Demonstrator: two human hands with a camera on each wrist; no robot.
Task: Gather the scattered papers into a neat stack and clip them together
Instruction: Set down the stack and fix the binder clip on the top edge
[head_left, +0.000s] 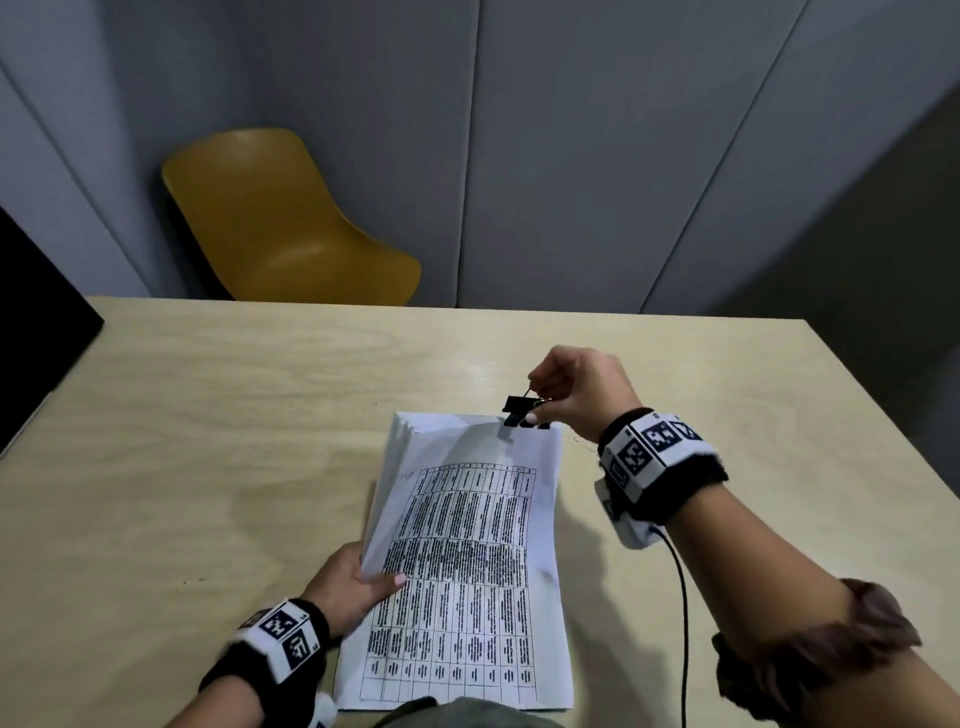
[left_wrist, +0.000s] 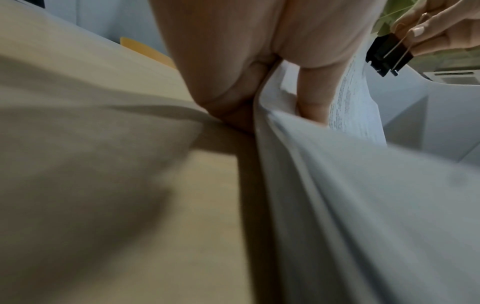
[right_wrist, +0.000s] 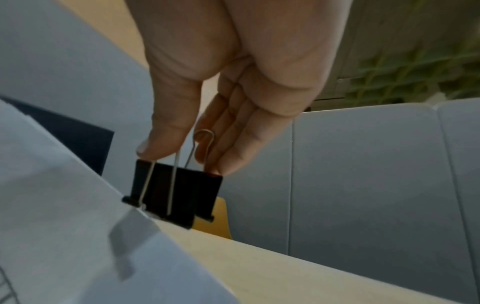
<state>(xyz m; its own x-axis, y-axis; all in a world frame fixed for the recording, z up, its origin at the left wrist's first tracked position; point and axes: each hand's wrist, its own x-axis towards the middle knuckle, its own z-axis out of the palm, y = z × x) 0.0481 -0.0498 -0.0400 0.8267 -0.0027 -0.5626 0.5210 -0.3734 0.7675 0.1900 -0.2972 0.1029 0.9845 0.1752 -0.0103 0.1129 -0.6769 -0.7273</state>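
Note:
A stack of printed papers (head_left: 467, 561) with a table of text lies on the wooden table (head_left: 208, 415). My left hand (head_left: 363, 577) grips the stack's left edge, thumb on top, and lifts that side; its fingers (left_wrist: 311, 98) sit between the sheets (left_wrist: 363, 205). My right hand (head_left: 571, 389) pinches the wire handles of a black binder clip (head_left: 522, 410) at the stack's far right corner. In the right wrist view the binder clip (right_wrist: 176, 193) hangs from thumb and fingers, its mouth at the paper's edge (right_wrist: 78, 226). The binder clip (left_wrist: 389, 53) also shows in the left wrist view.
A yellow chair (head_left: 291, 223) stands behind the table's far edge, before grey wall panels. A black object (head_left: 36, 312) sits at the table's left edge. A black cable (head_left: 680, 623) runs from my right wrist toward the near edge.

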